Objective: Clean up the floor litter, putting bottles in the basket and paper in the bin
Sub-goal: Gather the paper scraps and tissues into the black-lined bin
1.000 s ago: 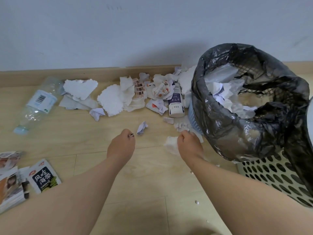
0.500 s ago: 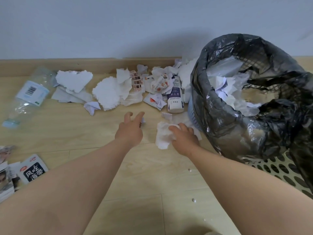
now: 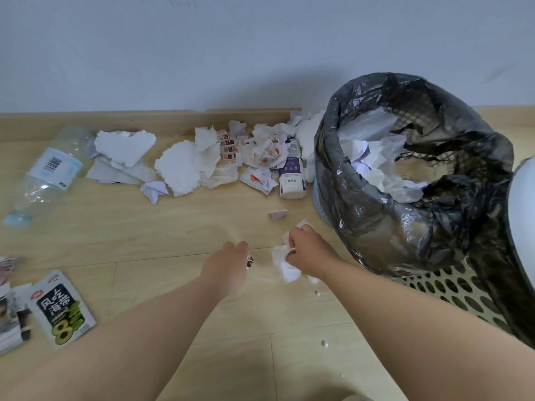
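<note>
So, paper wad (image 3: 285, 266) in right hand (image 3: 311, 251).

Black bin liner (image 3: 390, 233), perhaps purple-labelled bottle (image 3: 292, 176)

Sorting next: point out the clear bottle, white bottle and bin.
clear bottle (image 3: 55, 169), head view, on its label.
white bottle (image 3: 292, 187), head view, on its white end.
bin (image 3: 376, 227), head view, on its bagged front wall.

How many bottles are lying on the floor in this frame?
2. A clear plastic bottle lies far left; a white bottle with a purple label lies beside the bin, among the paper scraps. Others could be hidden under the paper.
</note>
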### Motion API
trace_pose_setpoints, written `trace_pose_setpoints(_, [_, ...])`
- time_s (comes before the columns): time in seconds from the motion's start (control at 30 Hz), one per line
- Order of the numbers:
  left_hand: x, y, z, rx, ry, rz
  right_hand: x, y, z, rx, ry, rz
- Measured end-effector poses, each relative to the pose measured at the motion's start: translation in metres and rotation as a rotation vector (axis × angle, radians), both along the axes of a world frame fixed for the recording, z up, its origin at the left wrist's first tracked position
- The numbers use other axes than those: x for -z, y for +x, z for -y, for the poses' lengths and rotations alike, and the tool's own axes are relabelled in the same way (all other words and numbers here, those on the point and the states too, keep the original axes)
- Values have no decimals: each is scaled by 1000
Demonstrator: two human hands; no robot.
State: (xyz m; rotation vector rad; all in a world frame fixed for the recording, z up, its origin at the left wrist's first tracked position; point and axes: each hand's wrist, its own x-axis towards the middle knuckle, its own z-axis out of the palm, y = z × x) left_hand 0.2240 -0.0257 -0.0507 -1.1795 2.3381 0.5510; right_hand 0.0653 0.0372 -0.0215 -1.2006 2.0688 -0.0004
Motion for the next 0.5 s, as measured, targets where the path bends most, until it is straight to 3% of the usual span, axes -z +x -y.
trace_pose_setpoints(0.17, [-19,-8,7,-180,72,-110,-40,-4,10,93,-91,133])
trace_pose_setpoints(0.4, [-80,-27,37,-744,239,-541,-85,0,29,363,-159,475])
trace_pose_setpoints(0.5, [-110,-30,51,-892,266,-671,-108,2,37,533,-232,610])
